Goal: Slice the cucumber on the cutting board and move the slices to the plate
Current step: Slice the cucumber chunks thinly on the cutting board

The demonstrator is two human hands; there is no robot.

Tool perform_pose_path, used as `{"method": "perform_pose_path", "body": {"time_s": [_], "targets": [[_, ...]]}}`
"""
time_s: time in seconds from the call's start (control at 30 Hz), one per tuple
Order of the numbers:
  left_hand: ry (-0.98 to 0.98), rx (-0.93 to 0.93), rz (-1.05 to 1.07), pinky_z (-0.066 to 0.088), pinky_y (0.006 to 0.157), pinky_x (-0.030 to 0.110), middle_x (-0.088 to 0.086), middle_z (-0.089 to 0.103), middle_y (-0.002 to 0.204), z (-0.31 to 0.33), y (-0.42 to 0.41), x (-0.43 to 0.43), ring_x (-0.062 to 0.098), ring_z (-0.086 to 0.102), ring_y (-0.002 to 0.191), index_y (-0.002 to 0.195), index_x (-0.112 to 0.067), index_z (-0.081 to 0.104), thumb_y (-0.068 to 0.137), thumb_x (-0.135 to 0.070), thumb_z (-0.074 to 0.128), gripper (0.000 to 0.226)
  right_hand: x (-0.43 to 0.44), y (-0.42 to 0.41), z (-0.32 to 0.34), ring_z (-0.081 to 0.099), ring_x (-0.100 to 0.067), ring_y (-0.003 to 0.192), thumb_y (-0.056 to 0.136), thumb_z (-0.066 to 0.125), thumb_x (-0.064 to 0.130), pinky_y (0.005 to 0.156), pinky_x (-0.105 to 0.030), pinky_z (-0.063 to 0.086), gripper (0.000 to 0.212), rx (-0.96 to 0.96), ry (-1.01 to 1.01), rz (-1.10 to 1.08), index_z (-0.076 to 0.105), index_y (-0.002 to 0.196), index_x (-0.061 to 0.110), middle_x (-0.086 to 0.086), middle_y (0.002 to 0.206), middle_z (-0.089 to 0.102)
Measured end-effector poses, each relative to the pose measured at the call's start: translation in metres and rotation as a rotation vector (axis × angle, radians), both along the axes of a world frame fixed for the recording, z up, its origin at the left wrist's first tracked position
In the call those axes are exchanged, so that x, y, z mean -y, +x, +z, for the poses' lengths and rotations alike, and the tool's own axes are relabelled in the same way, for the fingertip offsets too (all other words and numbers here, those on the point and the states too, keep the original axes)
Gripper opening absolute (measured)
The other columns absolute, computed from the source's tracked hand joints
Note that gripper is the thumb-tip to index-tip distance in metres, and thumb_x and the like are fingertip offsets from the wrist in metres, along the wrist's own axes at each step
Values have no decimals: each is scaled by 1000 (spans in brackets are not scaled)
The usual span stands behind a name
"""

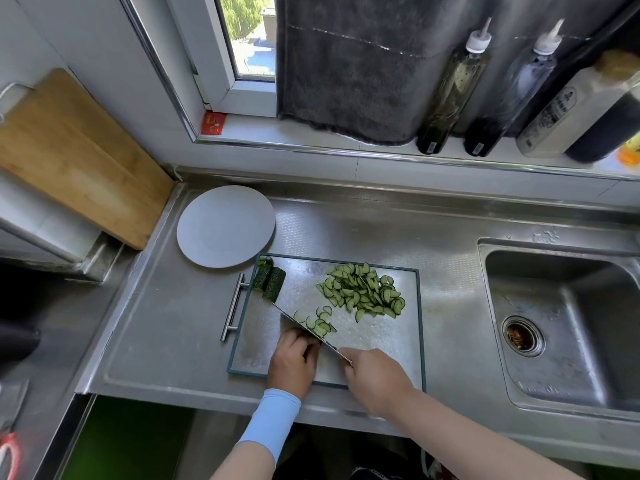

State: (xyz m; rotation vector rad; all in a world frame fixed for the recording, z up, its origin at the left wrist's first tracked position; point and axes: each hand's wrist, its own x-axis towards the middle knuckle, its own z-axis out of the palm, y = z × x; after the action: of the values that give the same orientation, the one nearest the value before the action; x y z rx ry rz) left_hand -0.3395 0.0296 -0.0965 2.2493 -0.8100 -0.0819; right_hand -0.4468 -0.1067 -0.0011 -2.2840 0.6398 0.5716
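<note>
A metal cutting board [398, 341] lies on the steel counter. A heap of half-moon cucumber slices [363, 292] covers its far right part, and a few fresh slices [320, 322] lie beside the knife blade [301, 325]. Two uncut cucumber pieces [268, 280] rest at the board's far left corner. My right hand [375, 379] grips the knife handle, the blade running diagonally away to the left. My left hand [294, 362] has its fingers curled down just left of the blade; the cucumber under them is hidden. A white plate [225, 226] sits bare behind the board.
A sink [568, 323] opens at the right. A wooden board [69, 157] leans against the left wall. Bottles [450, 88] and a dark towel [353, 64] occupy the windowsill. The cutting board's bar handle [233, 306] sticks out at its left.
</note>
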Motion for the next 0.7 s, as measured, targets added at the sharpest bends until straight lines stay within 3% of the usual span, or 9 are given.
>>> {"method": "perform_pose_path", "body": {"time_s": [0.2,0.33,0.47,0.7], "targets": [[-11,-1,34,42,76,16,5,64,85,3,-1,1,14,53,84,78,-10,72,65,2,83,21,4,-20,6,57,-23,71,103,37,28,70,-36,50,23,26,-15,12,59,109,26,1,75,64],[-11,-7,32,42,75,15,3,65,85,4,-1,0,13,54,84,77,-11,72,67,1,83,19,7,-27,10,59,-22,73,103,36,29,66,-35,48,21,22,-15,30,56,97,27,1,74,62],[-9,-12,34,43,75,16,3,65,85,3,0,-1,13,55,84,77,-11,72,66,1,83,19,6,-24,12,56,-21,71,104,36,29,67,-35,48,23,8,-25,33,58,100,25,1,75,62],[-5,-18,23,43,76,16,1,63,83,0,-2,-2,14,56,83,80,-10,72,68,2,81,19,0,-3,4,40,-14,58,98,37,17,49,-24,28,32,-57,13,9,41,70,31,8,61,45]]}}
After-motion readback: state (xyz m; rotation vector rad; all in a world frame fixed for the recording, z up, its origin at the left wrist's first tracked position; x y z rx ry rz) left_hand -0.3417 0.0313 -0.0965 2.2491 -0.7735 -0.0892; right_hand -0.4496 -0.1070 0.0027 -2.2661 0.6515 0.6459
